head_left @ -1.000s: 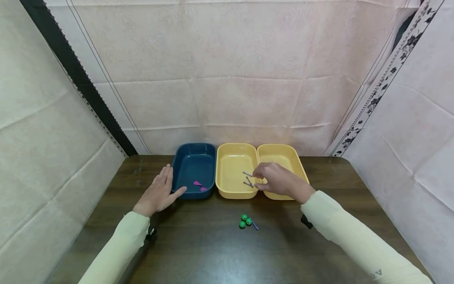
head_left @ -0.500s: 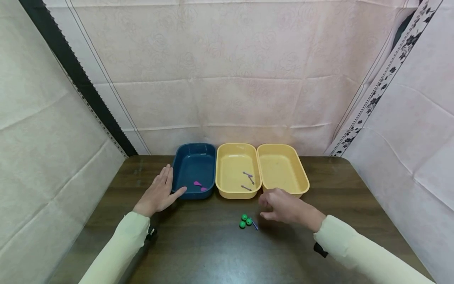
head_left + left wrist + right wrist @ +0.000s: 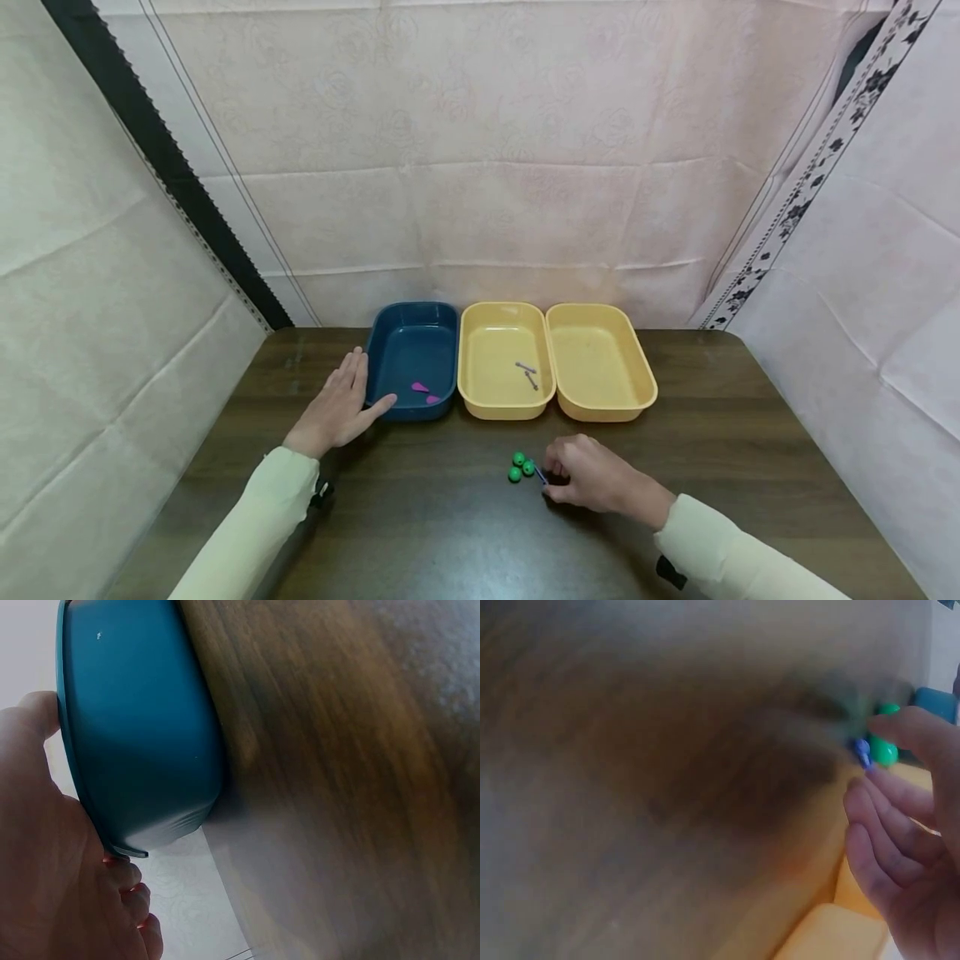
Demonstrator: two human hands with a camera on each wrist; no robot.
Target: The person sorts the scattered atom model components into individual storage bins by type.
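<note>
My left hand (image 3: 341, 408) lies with straight fingers along the left side of the blue tray (image 3: 412, 329), its thumb at the front rim. In the left wrist view the hand (image 3: 52, 847) meets the rim of that tray (image 3: 142, 720). Two pink teardrop-shaped pieces (image 3: 420, 387) lie inside it. Low over the table, my right hand (image 3: 592, 477) has its thumb and forefinger on either side of a small purple stick (image 3: 541, 475) with a rounded end. A gap shows between those fingertips in the right wrist view. Several green beads (image 3: 518, 459) sit beside the stick.
The middle yellow tray (image 3: 498, 312) holds two visible light purple sticks (image 3: 531, 381). Another yellow tray (image 3: 600, 358) adjoins it on the right. All trays stand in a row at the back of the brown wooden table (image 3: 420, 517), before a cloth backdrop (image 3: 480, 208).
My right hand has come from above the yellow trays toward the front, down to the purple stick by the beads. A stick seen low in the middle tray is out of sight. The left hand stays.
</note>
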